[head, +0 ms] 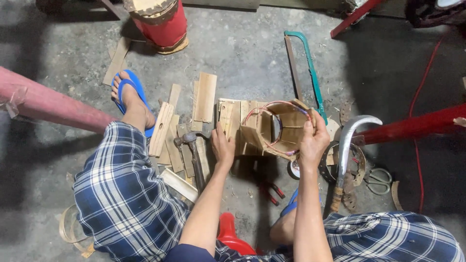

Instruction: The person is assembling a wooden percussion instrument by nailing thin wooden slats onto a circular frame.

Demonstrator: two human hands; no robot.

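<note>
Wooden ring frame [279, 128]: an open barrel-like ring of short wooden slats, laid on its side at the centre of the floor, mouth turned toward the viewer; thin red wire is looped round its rim. Nothing is seen inside except the inner faces of the slats.
Left hand [222, 145]: rested on the flat slats just left of the ring frame, fingers curled down onto the wood; whether a slat is gripped cannot be told.
Right hand [314, 140]: closed over the right rim of the ring frame, fingers wrapped on the edge.
Loose slats [205, 99]: several pale wooden strips are scattered flat to the left of the frame, some overlapped.
Hammer [193, 153]: laid on the slats just left of the left hand, head far, handle near.
Hacksaw [306, 73]: green-framed, laid on the floor beyond and right of the frame.
Sickle [347, 145]: curved metal blade with a wooden handle, placed just right of the right hand.
Scissors [378, 180]: laid further right, near the sickle.
Red drum [162, 22]: a red cylindrical body with a pale top, stood at the far left.
Blue sandal [127, 92]: worn on the foot at the left, planted beside the slats.
Floor [242, 53]: grey bare concrete, strewn with wood chips; a red cord [422, 87] is trailed along the right side.
</note>
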